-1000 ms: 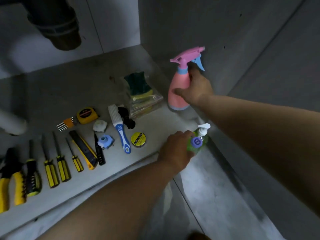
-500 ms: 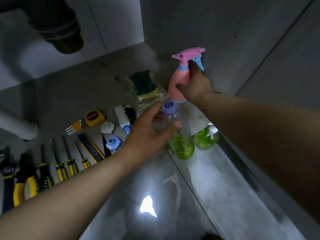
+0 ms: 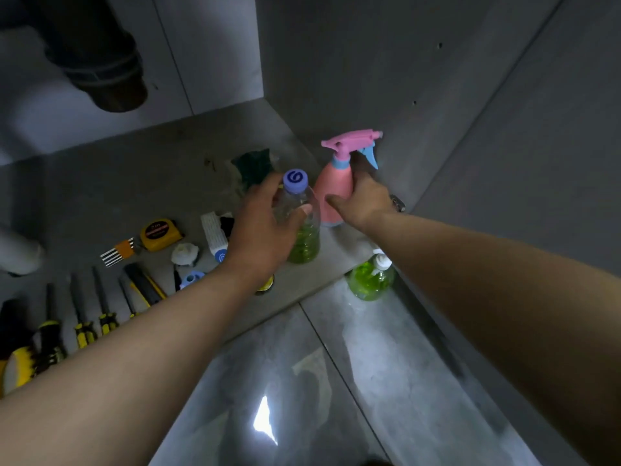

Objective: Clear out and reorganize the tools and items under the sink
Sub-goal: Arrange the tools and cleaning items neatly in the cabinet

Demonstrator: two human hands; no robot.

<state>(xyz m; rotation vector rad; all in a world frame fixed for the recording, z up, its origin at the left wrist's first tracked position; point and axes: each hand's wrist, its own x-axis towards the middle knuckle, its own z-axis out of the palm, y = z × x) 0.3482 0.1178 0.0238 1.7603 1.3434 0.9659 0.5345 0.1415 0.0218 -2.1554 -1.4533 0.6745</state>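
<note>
I see my left hand (image 3: 265, 227) wrapped around a clear plastic bottle with a lilac cap and green liquid in its lower part (image 3: 302, 227), fingers curled on its side; the bottle stands upright on the grey cabinet floor (image 3: 134, 190), just beside a pink spray bottle with a pink-and-blue trigger head (image 3: 337, 183); my right hand (image 3: 364, 203) grips that spray bottle at its body, thumb on the near side; the spray bottle stands near the right wall; a green pump bottle with a white pump (image 3: 371, 279) sits lower, on the glossy floor outside the cabinet; to the left lie a yellow tape measure (image 3: 161, 234) and a row of yellow-and-black screwdrivers (image 3: 80, 317).
</note>
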